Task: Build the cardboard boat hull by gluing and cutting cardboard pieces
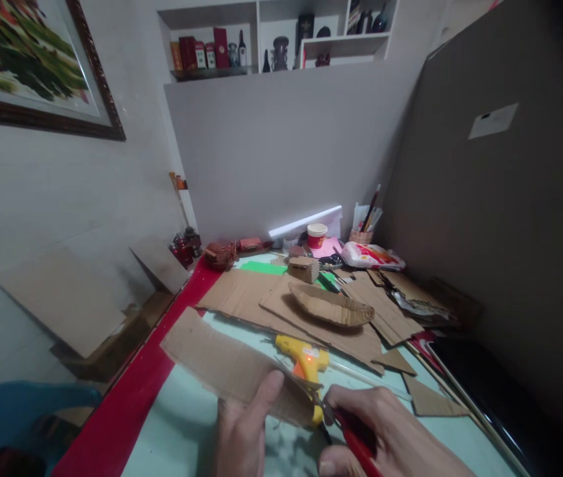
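A long strip of brown cardboard [232, 364] slants across the front of the table, its far end raised to the left. My left hand [246, 424] grips it from below, thumb pressed on its upper face. My right hand [385, 424] is closed around red-handled pliers [358, 440], whose metal jaws meet the strip's right end. Just behind the strip lies a yellow hot glue gun [306, 354] with an orange light on and a clear glue stick in its back. Farther back, a boat-shaped cardboard piece [331, 306] rests on flat cardboard sheets [242, 295].
A small cardboard box shape [304, 268], a red paper cup [316, 236], a pen holder [361, 235] and a tissue pack [371, 256] stand at the back. Cardboard offcuts [433, 395] and a black flat object [490, 391] lie right. A blue chair [28, 404] is at left.
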Available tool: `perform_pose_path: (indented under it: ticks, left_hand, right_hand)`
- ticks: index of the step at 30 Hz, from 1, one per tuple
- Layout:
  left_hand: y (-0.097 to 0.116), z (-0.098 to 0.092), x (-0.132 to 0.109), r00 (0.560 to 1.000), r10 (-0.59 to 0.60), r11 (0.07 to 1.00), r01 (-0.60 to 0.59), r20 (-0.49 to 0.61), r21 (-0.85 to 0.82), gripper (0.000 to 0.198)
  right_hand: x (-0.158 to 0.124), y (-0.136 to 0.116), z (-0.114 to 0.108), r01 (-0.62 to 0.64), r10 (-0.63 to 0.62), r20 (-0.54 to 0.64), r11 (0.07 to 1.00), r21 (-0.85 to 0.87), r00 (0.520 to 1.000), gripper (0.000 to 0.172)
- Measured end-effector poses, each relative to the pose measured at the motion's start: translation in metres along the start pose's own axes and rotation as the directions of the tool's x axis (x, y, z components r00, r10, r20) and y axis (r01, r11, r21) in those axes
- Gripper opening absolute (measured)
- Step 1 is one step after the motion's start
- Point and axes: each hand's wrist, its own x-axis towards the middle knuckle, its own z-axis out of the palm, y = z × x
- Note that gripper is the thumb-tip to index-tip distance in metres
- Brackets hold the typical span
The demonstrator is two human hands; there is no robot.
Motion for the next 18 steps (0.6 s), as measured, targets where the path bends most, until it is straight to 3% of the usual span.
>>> perform_pose_path:
  ticks: [7, 12, 18]
  left_hand:
    - [-0.002, -0.005, 0.002, 0.998, -0.042, 0.999, 0.041, 0.042, 0.025, 0.086]
    - [-0.004, -0.007, 0.000, 0.995, -0.094, 0.995, 0.093, 0.045, 0.024, 0.079]
    - [-0.007, -0.013, 0.001, 0.988, -0.065, 0.993, 0.051, 0.138, 0.107, 0.064]
  right_hand:
    - [0.002, -0.001, -0.004, 0.013, -0.011, 0.084, 1.000, -0.021, 0.996, 0.038]
    - [0.001, 0.000, -0.004, 0.013, -0.009, 0.062, 0.998, -0.065, 0.998, 0.025]
    - [0.002, -0.002, -0.006, 0.016, -0.010, 0.053, 0.993, -0.118, 0.999, 0.024]
